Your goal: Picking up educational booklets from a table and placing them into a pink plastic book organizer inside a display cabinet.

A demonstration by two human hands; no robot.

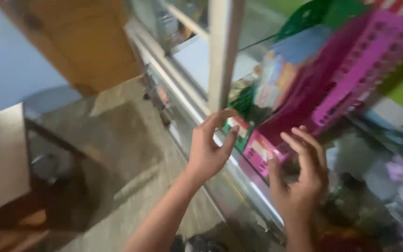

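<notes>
My left hand [211, 144] is raised with fingers spread, palm toward a glass-fronted display case, holding nothing. My right hand [302, 175] is also open, fingers apart, its fingertips close to the near corner of a magenta plastic basket [350, 79] that sits tilted on the case. I cannot tell whether the right hand touches the basket. A green basket [243, 105] lies beside the magenta one, just past my left hand's fingertips. A colourful packet [276, 84] stands inside the magenta basket. The picture is blurred by motion.
A metal frame post [225, 51] of the case rises between my hands and the shelves. A wooden board [85, 42] leans at the upper left. A grey floor [117, 140] and a dark low table [47, 158] are on the left. Blurred goods [392, 177] fill the lower right.
</notes>
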